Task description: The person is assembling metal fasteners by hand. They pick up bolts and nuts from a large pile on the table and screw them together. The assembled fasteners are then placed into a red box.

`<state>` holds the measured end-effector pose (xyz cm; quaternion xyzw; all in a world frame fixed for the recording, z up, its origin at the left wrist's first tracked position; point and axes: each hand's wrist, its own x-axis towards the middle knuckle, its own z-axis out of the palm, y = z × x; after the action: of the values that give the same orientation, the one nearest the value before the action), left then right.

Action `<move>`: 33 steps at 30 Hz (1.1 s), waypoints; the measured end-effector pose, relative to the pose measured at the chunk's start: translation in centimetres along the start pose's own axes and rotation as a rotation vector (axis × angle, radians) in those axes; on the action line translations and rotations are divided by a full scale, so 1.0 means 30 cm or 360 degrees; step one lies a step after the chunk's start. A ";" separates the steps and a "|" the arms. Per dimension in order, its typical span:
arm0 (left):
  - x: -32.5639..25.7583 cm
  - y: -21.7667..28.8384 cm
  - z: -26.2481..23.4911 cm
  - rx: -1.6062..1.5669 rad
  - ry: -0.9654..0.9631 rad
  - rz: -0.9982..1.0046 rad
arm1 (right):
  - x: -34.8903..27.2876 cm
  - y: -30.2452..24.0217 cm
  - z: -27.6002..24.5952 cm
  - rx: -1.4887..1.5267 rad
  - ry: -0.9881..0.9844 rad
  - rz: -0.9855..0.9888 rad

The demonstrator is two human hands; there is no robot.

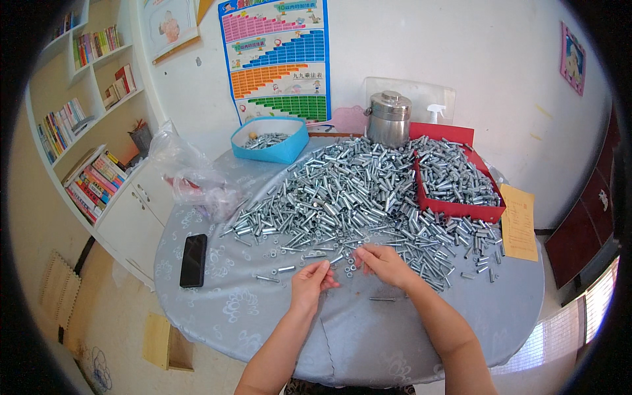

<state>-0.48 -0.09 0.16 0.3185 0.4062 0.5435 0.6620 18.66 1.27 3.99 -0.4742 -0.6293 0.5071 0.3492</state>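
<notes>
A large heap of shiny metal bolts and sleeves (pixel 342 191) spreads over the table, with small nuts and washers (pixel 349 268) scattered at its near edge. At that edge my left hand (pixel 312 284) is pinched closed, and a thin bolt (pixel 337 259) shows at its fingertips. Just to the right, my right hand (pixel 383 264) has thumb and forefinger pressed together; what they hold is too small to make out. The two hands are close but apart. A single bolt (pixel 382 299) lies on the cloth below my right hand, and a sleeve (pixel 284 268) lies left of my left hand.
Behind the heap stand a red box (pixel 461 209) full of metal sleeves, a steel canister (pixel 389 122) and a blue box (pixel 289 150) with more parts. A black phone (pixel 193 261) and plastic bags (pixel 204 191) lie at left. Right is a tan paper envelope (pixel 519 224).
</notes>
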 end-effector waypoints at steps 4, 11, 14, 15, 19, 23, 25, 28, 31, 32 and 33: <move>-0.001 -0.002 0.003 0.0003 -0.0014 0.0005 | 0.009 0.021 -0.009 0.0018 -0.0014 -0.0004; 0.001 -0.017 0.006 0.0063 -0.0059 0.0028 | 0.004 0.022 0.002 0.0045 -0.0026 0.0003; -0.003 -0.023 0.017 0.0095 -0.0080 0.0073 | 0.024 0.048 -0.011 0.0083 0.0007 0.0123; -0.002 -0.028 0.013 0.0101 -0.0096 0.0088 | 0.021 0.044 -0.005 0.0111 0.0011 0.0124; -0.002 -0.032 0.013 0.0222 -0.0147 0.0245 | 0.026 0.065 0.010 0.0309 -0.0225 0.0039; -0.018 -0.028 0.022 0.0620 -0.0217 0.0592 | 0.024 0.070 -0.013 0.0436 -0.0210 0.0119; -0.016 -0.021 0.035 0.0628 -0.0206 0.0710 | 0.029 0.046 -0.023 0.0479 -0.0130 0.0117; 0.000 -0.022 0.029 0.0577 -0.0147 0.0753 | 0.040 0.050 -0.070 0.0500 0.0299 0.0083; -0.002 -0.019 -0.006 0.0530 -0.0029 0.0650 | 0.064 0.076 -0.197 0.0528 0.0816 -0.0114; 0.007 -0.004 -0.010 0.0517 0.0008 0.0621 | 0.080 0.063 -0.250 0.0452 0.1018 -0.0176; 0.018 0.000 -0.001 0.0470 -0.0014 0.0606 | 0.107 0.106 -0.347 0.0404 0.1175 -0.0304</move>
<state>-0.45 0.45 0.03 0.4849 0.4110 0.5919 0.4956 28.03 7.63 3.28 -0.5170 -0.4351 0.3417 0.6532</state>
